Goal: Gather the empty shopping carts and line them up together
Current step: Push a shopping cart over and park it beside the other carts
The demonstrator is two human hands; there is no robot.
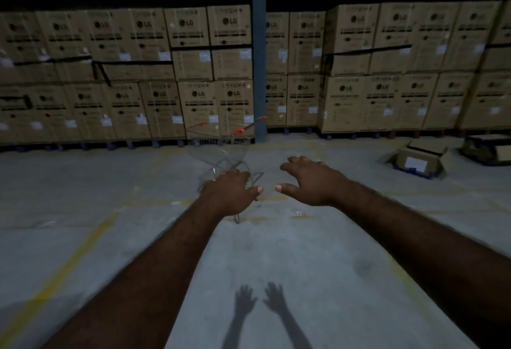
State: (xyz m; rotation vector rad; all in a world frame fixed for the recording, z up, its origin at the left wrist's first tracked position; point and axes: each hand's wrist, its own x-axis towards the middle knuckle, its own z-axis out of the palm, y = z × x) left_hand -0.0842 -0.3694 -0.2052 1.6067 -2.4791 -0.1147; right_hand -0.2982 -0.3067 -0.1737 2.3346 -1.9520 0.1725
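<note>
A wire shopping cart (224, 146) with orange handle ends stands on the concrete floor by the blue pillar (258, 53), blurred in the dim light. Its basket looks empty. Both my arms are stretched out toward it, palms down. My left hand (231, 192) covers the cart's lower frame in the picture, fingers loosely curved and thumb out; no grip shows. To the right of the cart, my right hand (311, 181) hovers with spread fingers and holds nothing. Two spread hands show as shadows on the floor (257, 304).
Stacked cardboard boxes (193, 69) form a wall across the back, on both sides of the pillar. An open carton (417, 159) lies on the floor at right, more flattened boxes (489, 148) beyond it. Yellow lines (63, 271) mark the grey floor.
</note>
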